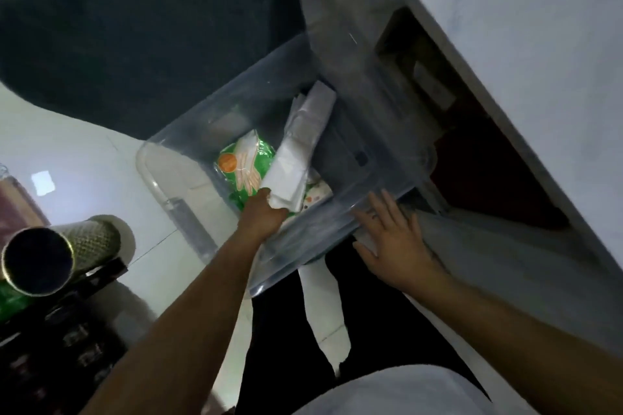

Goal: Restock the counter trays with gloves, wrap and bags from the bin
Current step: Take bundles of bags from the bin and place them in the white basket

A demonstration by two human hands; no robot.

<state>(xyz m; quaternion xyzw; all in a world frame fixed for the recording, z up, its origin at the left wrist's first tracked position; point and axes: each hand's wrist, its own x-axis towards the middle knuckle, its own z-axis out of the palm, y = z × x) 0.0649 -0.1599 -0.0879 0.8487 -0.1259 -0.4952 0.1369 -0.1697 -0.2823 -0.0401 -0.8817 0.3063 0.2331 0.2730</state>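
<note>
A clear plastic bin (175,202) sits on the white floor in front of my legs. Inside it lies a green glove packet (242,162) printed with a pair of gloves and an orange circle. My left hand (263,212) reaches into the bin and grips the near end of a white folded bundle of bags (300,148), which leans up across the bin. A small patterned packet (317,194) shows under the bundle. My right hand (394,242) rests flat with fingers spread on the bin's right rim, holding nothing.
A white counter (522,44) with a dark open compartment (472,162) runs along the right. A large dark mass (151,27) lies behind the bin. At the left stands a black rack (67,330) bearing a roll on a dark tube (37,259).
</note>
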